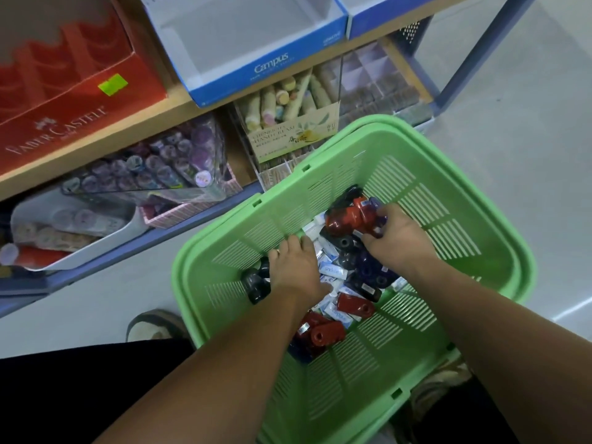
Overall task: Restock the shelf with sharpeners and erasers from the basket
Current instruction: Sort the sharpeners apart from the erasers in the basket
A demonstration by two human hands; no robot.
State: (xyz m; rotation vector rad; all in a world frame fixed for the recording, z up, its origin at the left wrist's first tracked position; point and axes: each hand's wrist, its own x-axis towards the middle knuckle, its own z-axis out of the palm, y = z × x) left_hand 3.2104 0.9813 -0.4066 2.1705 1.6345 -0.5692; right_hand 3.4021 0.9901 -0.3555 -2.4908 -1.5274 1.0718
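Floor basket [455, 225]: your right hand [395, 240] grips a red sharpener [347, 219]; left hand [296, 267]: grasp unclear. Lift straight up.

The basket [464, 251] is coloured bright green, and its walls are patterned with rows of narrow slots. Inside it, a red sharpener [346, 219], dark navy sharpeners [256, 288] and white erasers [331, 270] printed in blue are mixed. On the pale wood-toned shelf [179, 102], a red box [80, 123] lettered in white is tagged with a lime-green sticker [112, 84], and a blue box [224, 88] is lined in white.
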